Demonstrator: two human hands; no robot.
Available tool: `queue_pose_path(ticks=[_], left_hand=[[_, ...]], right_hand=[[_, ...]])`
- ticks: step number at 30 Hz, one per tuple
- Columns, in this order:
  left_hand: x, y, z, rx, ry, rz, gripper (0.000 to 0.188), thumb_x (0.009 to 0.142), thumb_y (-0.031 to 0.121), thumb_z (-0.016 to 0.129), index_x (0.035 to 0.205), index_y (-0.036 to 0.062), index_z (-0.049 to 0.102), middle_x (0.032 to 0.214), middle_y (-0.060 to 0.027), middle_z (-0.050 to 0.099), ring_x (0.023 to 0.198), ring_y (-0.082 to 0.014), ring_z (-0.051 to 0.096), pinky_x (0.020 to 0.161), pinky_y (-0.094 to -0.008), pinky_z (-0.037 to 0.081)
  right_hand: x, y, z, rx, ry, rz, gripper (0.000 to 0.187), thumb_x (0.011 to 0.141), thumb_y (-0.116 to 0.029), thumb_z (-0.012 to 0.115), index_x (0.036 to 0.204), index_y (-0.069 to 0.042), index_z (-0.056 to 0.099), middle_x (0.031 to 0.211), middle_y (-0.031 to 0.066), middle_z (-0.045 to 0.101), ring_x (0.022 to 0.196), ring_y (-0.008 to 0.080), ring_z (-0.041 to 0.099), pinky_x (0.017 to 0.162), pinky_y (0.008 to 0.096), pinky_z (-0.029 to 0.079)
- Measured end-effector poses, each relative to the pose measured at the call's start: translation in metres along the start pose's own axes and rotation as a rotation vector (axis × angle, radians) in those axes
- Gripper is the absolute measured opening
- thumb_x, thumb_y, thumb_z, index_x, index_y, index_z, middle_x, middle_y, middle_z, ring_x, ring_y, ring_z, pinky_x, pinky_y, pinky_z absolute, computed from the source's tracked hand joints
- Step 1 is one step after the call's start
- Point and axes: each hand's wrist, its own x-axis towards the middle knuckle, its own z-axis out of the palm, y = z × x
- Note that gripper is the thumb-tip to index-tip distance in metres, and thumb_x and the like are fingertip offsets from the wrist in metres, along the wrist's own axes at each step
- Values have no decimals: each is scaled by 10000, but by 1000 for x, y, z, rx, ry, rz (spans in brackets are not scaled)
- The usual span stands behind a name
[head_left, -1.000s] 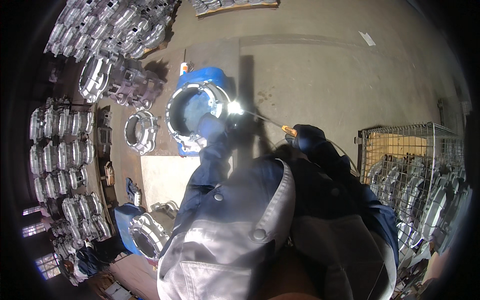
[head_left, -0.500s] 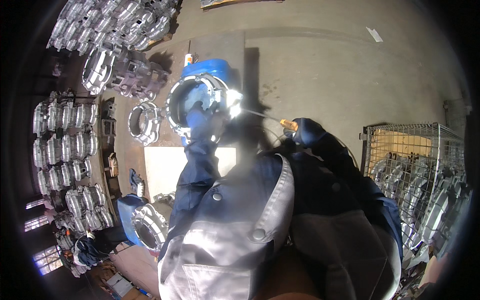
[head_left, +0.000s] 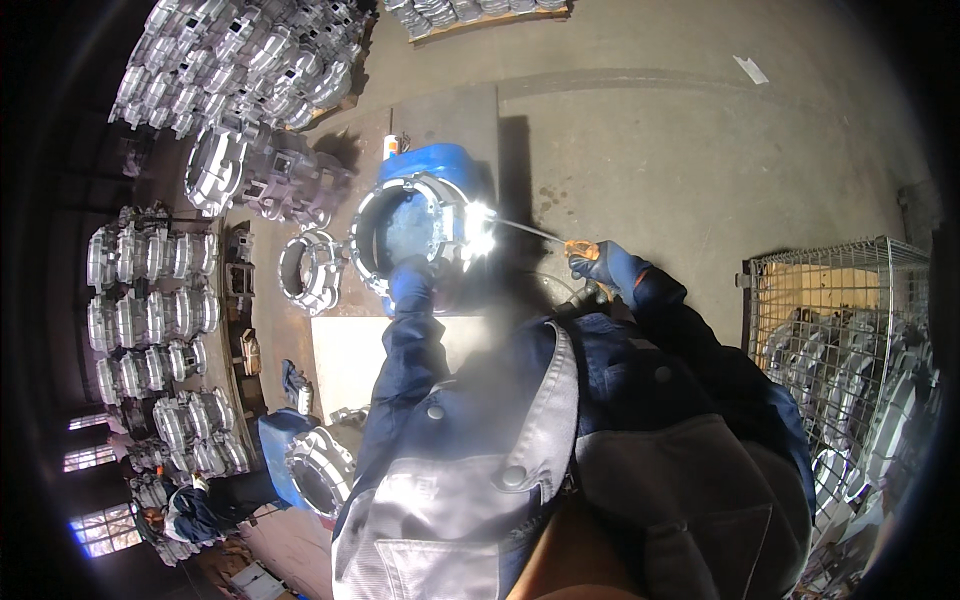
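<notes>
A large ring-shaped metal casting [head_left: 365, 235] leans on a blue plastic container [head_left: 430, 160], its right side washed out by bright glare. My left hand [head_left: 411, 284], in a dark blue glove, grips the casting's near rim; its fingertips are partly hidden. Out to the right, my gloved right hand [head_left: 608, 264] is closed round the orange handle of a long thin metal tool [head_left: 535, 232], like a file or screwdriver. The tool's shaft points left to the casting, and its tip is lost in the glare. A smaller ring casting [head_left: 309, 270] lies to the left.
A pale board [head_left: 350, 345] lies in front of the casting. Stacked castings [head_left: 240, 60] fill the far left, with more on racks [head_left: 155, 260] below. At the right stands a wire cage [head_left: 820, 300] of castings. Another person [head_left: 195, 510] is at the lower left.
My left hand has drawn back from inside the ring to its near rim. My right hand still holds the tool against the casting's right side. The whole view has shifted slightly.
</notes>
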Motion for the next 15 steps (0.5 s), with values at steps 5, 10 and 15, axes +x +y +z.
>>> queue_pose_path(ticks=[5, 10, 15], left_hand=[[11, -25, 33, -159, 61, 61, 197, 821, 203, 690, 953, 58, 715, 817, -140, 708, 669, -275, 705, 578, -374, 565], [21, -29, 38, -304, -90, -103, 208, 826, 232, 689, 946, 64, 714, 828, -152, 711, 678, -262, 705, 608, -379, 558], [8, -9, 15, -92, -40, -14, 273, 832, 322, 680, 950, 79, 715, 863, -157, 715, 765, -301, 710, 686, -409, 549]], right_hand=[[16, 12, 2, 25, -47, 80, 490, 951, -223, 614, 1414, -143, 476, 1239, 19, 654, 622, 163, 629, 439, 320, 500], [24, 8, 4, 65, -89, -16, 553, 953, -286, 620, 1454, -147, 434, 1270, 61, 636, 636, 185, 629, 434, 332, 507], [-5, -3, -2, 143, -65, 81, 329, 945, -334, 648, 1183, -107, 649, 899, 35, 680, 741, 127, 624, 616, 339, 529]])
